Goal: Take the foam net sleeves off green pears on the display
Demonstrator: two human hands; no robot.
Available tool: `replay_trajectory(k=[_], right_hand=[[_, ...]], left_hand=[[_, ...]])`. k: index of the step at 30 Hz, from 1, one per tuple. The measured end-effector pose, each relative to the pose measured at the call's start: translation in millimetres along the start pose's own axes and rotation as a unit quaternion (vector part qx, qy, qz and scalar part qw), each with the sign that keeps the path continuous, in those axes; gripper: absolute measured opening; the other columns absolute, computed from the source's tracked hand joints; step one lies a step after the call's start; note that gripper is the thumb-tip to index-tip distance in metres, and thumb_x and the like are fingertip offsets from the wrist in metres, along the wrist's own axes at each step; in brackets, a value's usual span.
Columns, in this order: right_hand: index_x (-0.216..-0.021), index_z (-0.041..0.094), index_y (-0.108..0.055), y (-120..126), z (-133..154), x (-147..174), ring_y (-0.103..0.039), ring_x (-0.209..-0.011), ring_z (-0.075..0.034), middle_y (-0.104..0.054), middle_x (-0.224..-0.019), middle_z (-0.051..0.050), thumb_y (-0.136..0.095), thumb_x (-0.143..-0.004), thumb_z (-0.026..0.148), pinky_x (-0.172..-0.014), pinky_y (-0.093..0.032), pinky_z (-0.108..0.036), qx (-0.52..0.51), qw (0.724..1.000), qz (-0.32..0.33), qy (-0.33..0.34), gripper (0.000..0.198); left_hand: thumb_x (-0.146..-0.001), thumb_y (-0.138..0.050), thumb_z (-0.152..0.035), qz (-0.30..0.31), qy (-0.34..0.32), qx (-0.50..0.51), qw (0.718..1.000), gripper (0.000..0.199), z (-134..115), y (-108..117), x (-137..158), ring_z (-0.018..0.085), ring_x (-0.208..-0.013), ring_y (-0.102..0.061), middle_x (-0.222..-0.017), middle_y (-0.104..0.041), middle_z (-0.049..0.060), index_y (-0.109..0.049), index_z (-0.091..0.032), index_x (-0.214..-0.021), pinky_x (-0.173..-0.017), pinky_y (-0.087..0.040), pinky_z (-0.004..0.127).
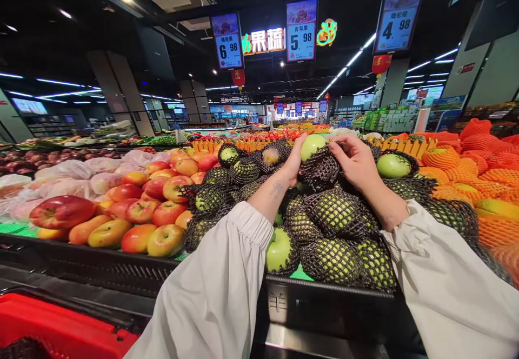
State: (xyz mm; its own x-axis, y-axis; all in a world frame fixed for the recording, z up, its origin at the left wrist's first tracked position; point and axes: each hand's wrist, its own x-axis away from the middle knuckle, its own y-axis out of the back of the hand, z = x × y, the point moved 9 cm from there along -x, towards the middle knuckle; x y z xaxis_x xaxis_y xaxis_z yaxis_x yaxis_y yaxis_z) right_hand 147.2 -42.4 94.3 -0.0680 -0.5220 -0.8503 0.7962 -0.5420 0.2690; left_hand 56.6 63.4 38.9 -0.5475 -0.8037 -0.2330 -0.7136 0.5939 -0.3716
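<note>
Between my two hands is a green apple (pixel 312 147), its top bare and its lower part inside a black foam net (pixel 320 171). My left hand (pixel 295 159) grips the apple from the left side, its fingers partly hidden behind it. On the other side, the thumb and fingers of my right hand (pixel 354 159) are closed on the edge of the net. Below lie several more netted green apples (pixel 334 213), heaped in a black crate (pixel 336 297). One apple at the front (pixel 278 251) shows mostly bare skin.
Red and yellow apples (pixel 141 210) fill the crate on the left, with plastic-bagged fruit (pixel 65 178) beyond. Oranges in orange nets (pixel 462 167) are heaped on the right. A red basket (pixel 60 326) stands at the lower left. Price screens (pixel 301 29) hang overhead.
</note>
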Motion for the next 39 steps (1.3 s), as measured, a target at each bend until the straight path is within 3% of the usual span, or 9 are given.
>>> replay_trajectory(k=[3, 8, 13, 16, 18, 23, 30, 35, 39], right_hand=[[-0.087, 0.024, -0.056, 4.4, 4.8, 0.9, -0.055, -0.075, -0.019, -0.06, -0.081, -0.003, -0.058, -0.085, 0.068, -0.072, -0.045, -0.034, -0.001, 1.0, -0.025, 0.015, 0.044], [-0.087, 0.024, -0.058, 4.5, 7.4, 0.0, -0.058, -0.08, -0.02, -0.062, -0.086, -0.003, -0.063, -0.087, 0.057, -0.079, -0.048, -0.036, -0.005, 0.999, -0.034, 0.037, 0.033], [-0.108, 0.027, -0.062, -16.3, 6.7, 0.9, -0.055, -0.11, -0.027, -0.059, -0.105, -0.008, -0.047, -0.094, 0.063, -0.105, -0.041, -0.047, 0.044, 0.993, 0.093, 0.053, 0.042], [-0.131, 0.03, -0.055, -25.2, -1.6, 6.3, -0.047, -0.121, -0.032, -0.047, -0.113, -0.009, -0.066, -0.079, 0.066, -0.114, -0.033, -0.052, 0.067, 0.983, 0.166, 0.041, 0.065], [-0.142, 0.029, -0.045, -29.6, -7.3, 10.3, -0.042, -0.128, -0.034, -0.04, -0.119, -0.01, -0.076, -0.071, 0.055, -0.119, -0.027, -0.052, 0.073, 0.975, 0.205, 0.03, 0.081], [-0.146, 0.029, -0.035, -35.7, -12.6, 15.2, -0.034, -0.136, -0.036, -0.033, -0.125, -0.01, -0.07, -0.065, 0.025, -0.121, -0.021, -0.054, 0.097, 0.964, 0.248, 0.022, 0.089], [-0.154, 0.03, -0.017, -38.7, -5.4, 19.5, -0.027, -0.144, -0.036, -0.031, -0.145, -0.012, -0.069, -0.068, 0.024, -0.121, -0.018, -0.056, 0.07, 0.941, 0.328, 0.049, 0.101], [-0.154, 0.026, -0.021, -37.3, -6.2, 17.8, -0.028, -0.145, -0.033, -0.031, -0.148, -0.014, -0.076, -0.068, 0.031, -0.122, -0.018, -0.052, 0.067, 0.949, 0.306, 0.028, 0.102], [-0.144, 0.024, -0.038, -35.3, -4.1, 13.7, -0.042, -0.136, -0.031, -0.044, -0.144, -0.013, -0.074, -0.076, 0.039, -0.119, -0.028, -0.051, 0.063, 0.969, 0.238, 0.025, 0.079]], left_hand=[[-0.083, -0.053, -0.069, 0.071, 0.038, -0.008, 0.997, 0.054, 3.2, -10.7, 5.3, 0.025, -0.079, -0.069, -0.082, -0.072, 0.01, -0.069, -0.019, -0.099, -0.073, -0.056, 0.038], [-0.083, -0.056, -0.065, 0.087, 0.124, -0.053, 0.987, 0.047, 15.2, -6.1, 13.6, 0.02, -0.06, -0.063, -0.07, -0.068, 0.006, -0.069, -0.021, -0.097, -0.064, -0.055, 0.037], [-0.084, -0.055, -0.064, 0.064, 0.139, -0.046, 0.987, 0.047, 20.5, 0.7, 12.3, 0.023, -0.064, -0.066, -0.071, -0.069, 0.005, -0.068, -0.022, -0.099, -0.067, -0.056, 0.04], [-0.083, -0.053, -0.066, 0.071, 0.171, -0.04, 0.982, 0.05, 26.3, 2.5, 11.9, 0.025, -0.066, -0.067, -0.075, -0.071, 0.007, -0.068, -0.021, -0.099, -0.067, -0.056, 0.041], [-0.082, -0.052, -0.067, 0.068, 0.191, -0.042, 0.978, 0.052, 29.8, 5.2, 11.8, 0.026, -0.067, -0.068, -0.076, -0.072, 0.008, -0.068, -0.02, -0.097, -0.066, -0.056, 0.041], [-0.082, -0.052, -0.065, 0.066, 0.209, -0.032, 0.975, 0.05, 34.2, 6.8, 10.9, 0.025, -0.067, -0.068, -0.077, -0.072, 0.008, -0.068, -0.02, -0.095, -0.064, -0.056, 0.04], [-0.082, -0.052, -0.066, 0.086, 0.233, -0.022, 0.968, 0.049, 40.8, 7.6, 9.3, 0.022, -0.063, -0.067, -0.075, -0.071, 0.007, -0.066, -0.019, -0.086, -0.061, -0.055, 0.035], [-0.082, -0.051, -0.067, 0.077, 0.242, -0.03, 0.967, 0.05, 41.2, 8.8, 9.3, 0.022, -0.058, -0.065, -0.07, -0.07, 0.006, -0.067, -0.02, -0.087, -0.055, -0.053, 0.034], [-0.086, -0.047, -0.064, 0.062, 0.24, -0.04, 0.968, 0.049, 38.3, 8.3, 12.5, 0.02, -0.051, -0.061, -0.062, -0.067, 0.005, -0.066, -0.019, -0.081, -0.051, -0.052, 0.032]])
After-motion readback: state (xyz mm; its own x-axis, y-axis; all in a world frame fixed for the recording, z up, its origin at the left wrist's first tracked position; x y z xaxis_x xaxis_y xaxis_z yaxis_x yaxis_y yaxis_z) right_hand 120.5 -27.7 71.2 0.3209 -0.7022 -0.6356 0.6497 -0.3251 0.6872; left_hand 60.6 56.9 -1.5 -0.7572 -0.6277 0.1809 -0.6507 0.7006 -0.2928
